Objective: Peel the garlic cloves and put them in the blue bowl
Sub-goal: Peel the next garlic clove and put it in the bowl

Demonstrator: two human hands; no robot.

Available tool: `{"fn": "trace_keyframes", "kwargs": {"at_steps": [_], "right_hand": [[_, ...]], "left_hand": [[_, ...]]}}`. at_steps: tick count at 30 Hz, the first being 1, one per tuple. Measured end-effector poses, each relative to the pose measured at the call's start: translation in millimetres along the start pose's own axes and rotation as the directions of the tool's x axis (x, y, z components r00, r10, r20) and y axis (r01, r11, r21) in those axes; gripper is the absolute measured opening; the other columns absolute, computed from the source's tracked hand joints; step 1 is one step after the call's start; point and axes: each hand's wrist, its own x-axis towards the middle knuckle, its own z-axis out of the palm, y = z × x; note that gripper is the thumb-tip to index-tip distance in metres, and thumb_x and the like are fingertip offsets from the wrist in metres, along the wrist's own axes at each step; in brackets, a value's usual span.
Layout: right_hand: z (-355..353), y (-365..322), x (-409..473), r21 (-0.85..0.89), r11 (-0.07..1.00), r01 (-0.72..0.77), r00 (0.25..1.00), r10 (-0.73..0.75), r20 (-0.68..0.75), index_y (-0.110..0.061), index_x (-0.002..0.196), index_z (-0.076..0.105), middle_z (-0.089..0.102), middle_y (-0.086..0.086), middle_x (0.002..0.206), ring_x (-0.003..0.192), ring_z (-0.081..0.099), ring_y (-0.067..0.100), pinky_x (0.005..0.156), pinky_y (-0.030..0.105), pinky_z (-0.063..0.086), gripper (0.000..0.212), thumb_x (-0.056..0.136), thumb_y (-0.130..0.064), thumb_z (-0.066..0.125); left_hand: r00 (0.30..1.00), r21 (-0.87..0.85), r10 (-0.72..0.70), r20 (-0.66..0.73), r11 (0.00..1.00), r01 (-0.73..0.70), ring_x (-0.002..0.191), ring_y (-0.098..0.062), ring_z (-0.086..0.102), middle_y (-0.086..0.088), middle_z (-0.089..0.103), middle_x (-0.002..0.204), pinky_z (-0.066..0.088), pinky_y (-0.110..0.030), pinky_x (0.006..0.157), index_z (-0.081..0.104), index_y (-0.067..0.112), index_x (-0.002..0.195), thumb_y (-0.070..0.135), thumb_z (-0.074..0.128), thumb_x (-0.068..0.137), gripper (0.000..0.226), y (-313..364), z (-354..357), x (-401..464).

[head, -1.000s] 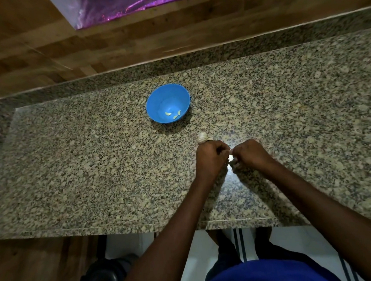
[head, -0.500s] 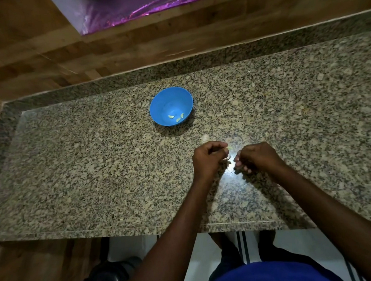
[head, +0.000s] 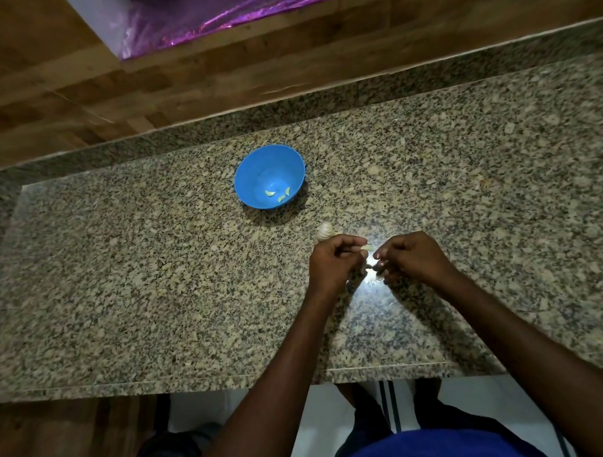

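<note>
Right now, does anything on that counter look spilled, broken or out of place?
Nothing stands out. The blue bowl sits upright with a few peeled cloves inside, the garlic head lies beside the left hand, which pinches a clove, and the right hand is close by.

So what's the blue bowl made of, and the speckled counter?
The round blue bowl looks like plastic: one even, bright colour with a soft sheen. The speckled grey-and-tan countertop looks like polished granite: grainy flecks and a shiny glare near the hands.
</note>
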Motion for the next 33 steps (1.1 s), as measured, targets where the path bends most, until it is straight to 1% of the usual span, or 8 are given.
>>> {"fn": "trace_keyframes", "kwargs": {"at_steps": [5, 8, 13, 19, 23, 26, 29, 33], "right_hand": [[0.8, 9.6, 1.0, -0.121, 0.993, 0.013, 0.997, -0.022, -0.073, -0.011, 0.069, 0.077, 0.074, 0.01, 0.066, 0.064, 0.075, 0.026, 0.065, 0.049, 0.063, 0.031, 0.086, 0.008, 0.06], [0.1, 12.2, 0.2, -0.222, 0.973, 0.057, 0.993, -0.077, -0.085, -0.01, 0.07, 0.079, 0.074, 0.007, 0.067, 0.066, 0.074, 0.023, 0.07, 0.043, 0.063, 0.029, 0.079, 0.01, 0.059], [-1.8, 11.6, 0.3, -0.42, 0.903, 0.09, 0.968, -0.179, -0.178, -0.016, 0.081, 0.08, 0.071, -0.007, 0.072, 0.067, 0.063, 0.003, 0.057, -0.001, 0.037, 0.013, 0.085, -0.007, 0.072], [-4.5, 24.4, 3.3, -0.501, 0.858, 0.112, 0.943, -0.251, -0.218, -0.019, 0.086, 0.074, 0.062, -0.012, 0.068, 0.063, 0.061, 0.001, 0.054, 0.003, 0.036, 0.007, 0.082, -0.013, 0.076], [-2.0, 37.5, 5.1, -0.621, 0.775, 0.121, 0.951, -0.269, -0.15, -0.012, 0.1, 0.068, 0.05, -0.001, 0.086, 0.076, 0.052, 0.021, 0.066, 0.028, 0.031, 0.036, 0.075, -0.032, 0.085], [6.5, 39.8, 2.3, -0.622, 0.758, 0.198, 0.95, -0.304, -0.068, -0.008, 0.105, 0.068, 0.053, 0.005, 0.091, 0.083, 0.054, 0.026, 0.068, 0.03, 0.03, 0.059, 0.066, -0.051, 0.08], [15.2, 41.0, 4.9, -0.622, 0.752, 0.218, 0.926, -0.36, -0.111, -0.008, 0.102, 0.068, 0.06, 0.01, 0.093, 0.084, 0.058, 0.03, 0.066, 0.031, 0.031, 0.033, 0.077, -0.024, 0.084], [19.7, 36.7, 9.3, -0.639, 0.738, 0.218, 0.896, -0.411, -0.169, -0.011, 0.079, 0.062, 0.056, 0.004, 0.075, 0.066, 0.055, 0.026, 0.058, 0.037, 0.042, 0.011, 0.083, -0.002, 0.067]], "left_hand": [[0.992, 0.212, 0.101, -0.074, 0.974, -0.083, 0.057, -0.002, 0.067, 0.003, 0.072, 0.066, 0.051, -0.015, 0.058, 0.078, 0.006, 0.084, 0.014, 0.076, 0.086, 0.009, 8.8, 10.5, 15.4], [0.99, 0.352, 0.138, -0.041, 0.929, -0.115, 0.064, -0.005, 0.068, -0.001, 0.075, 0.073, 0.052, -0.019, 0.065, 0.08, 0.01, 0.087, 0.016, 0.076, 0.085, 0.007, 20.2, 21.9, 36.5], [0.979, 0.531, 0.179, 0.094, 0.823, -0.201, 0.082, -0.017, 0.073, -0.006, 0.078, 0.088, 0.057, -0.03, 0.081, 0.081, 0.011, 0.096, 0.002, 0.069, 0.083, 0.02, 30.6, 37.2, 67.1], [0.978, 0.587, 0.163, 0.134, 0.782, -0.21, 0.1, -0.025, 0.071, -0.012, 0.075, 0.109, 0.054, -0.03, 0.092, 0.074, 0.007, 0.118, -0.004, 0.058, 0.092, 0.032, 37.5, 25.6, 80.1], [0.972, 0.634, 0.209, 0.109, 0.738, -0.23, 0.091, -0.016, 0.068, -0.011, 0.074, 0.111, 0.042, -0.003, 0.075, 0.074, 0.006, 0.117, -0.001, 0.06, 0.093, 0.028, 31.5, 5.3, 64.5], [0.959, 0.638, 0.222, 0.176, 0.716, -0.283, 0.084, -0.016, 0.065, -0.014, 0.07, 0.107, 0.051, -0.014, 0.072, 0.072, 0.004, 0.112, 0.002, 0.065, 0.09, 0.024, 18.8, 8.5, 44.7], [0.949, 0.731, 0.246, 0.198, 0.607, -0.31, 0.086, -0.023, 0.056, -0.012, 0.058, 0.098, 0.048, -0.036, 0.071, 0.063, 0.004, 0.094, 0.011, 0.074, 0.081, 0.018, 9.7, 19.6, 35.8], [0.932, 0.789, 0.291, 0.215, 0.51, -0.341, 0.086, -0.019, 0.056, -0.013, 0.06, 0.103, 0.041, -0.023, 0.069, 0.068, 0.001, 0.098, 0.005, 0.063, 0.09, 0.01, 1.2, 24.4, 36.4]]}}
